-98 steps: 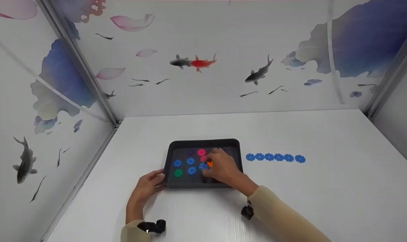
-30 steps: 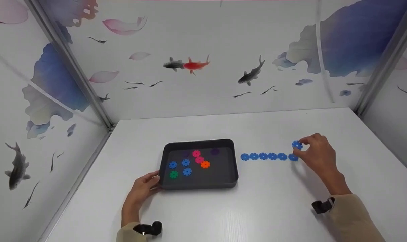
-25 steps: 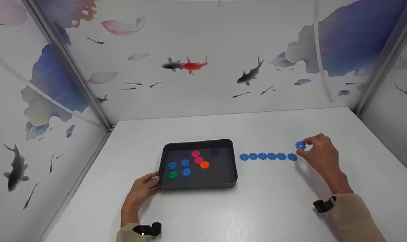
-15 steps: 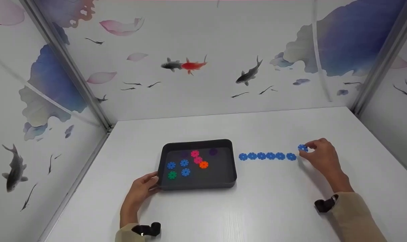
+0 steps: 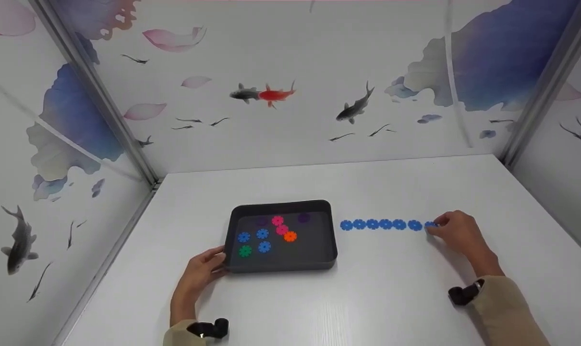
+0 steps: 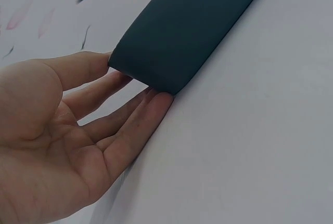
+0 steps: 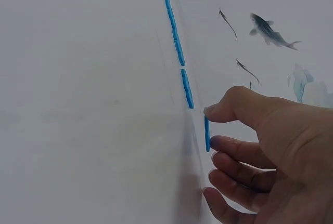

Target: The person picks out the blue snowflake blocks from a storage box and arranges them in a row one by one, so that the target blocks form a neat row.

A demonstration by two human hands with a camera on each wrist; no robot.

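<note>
My right hand [image 5: 463, 239] pinches a blue snowflake disc [image 5: 429, 224] between thumb and fingertips, at the right end of a row of blue discs [image 5: 385, 224] on the white table. In the right wrist view the held disc [image 7: 207, 133] is edge-on, a little off the table and apart from the row's end disc [image 7: 187, 89]. My left hand [image 5: 200, 275] holds the near-left corner of a dark grey tray [image 5: 309, 247]. The left wrist view has the thumb on the tray's upper edge and fingers at its lower edge [image 6: 156, 42].
Inside the tray lie several snowflake discs: blue [image 5: 264, 247], green [image 5: 245, 251], pink [image 5: 277, 220], orange [image 5: 290, 236] and dark purple [image 5: 303, 218]. White panels printed with fish [image 5: 276, 95] enclose the table [image 5: 367, 298] at the back and sides.
My right hand has carried a blue disc from the tray to the right end of the row, then lowered it close to the table. The left hand stays at the tray's corner.
</note>
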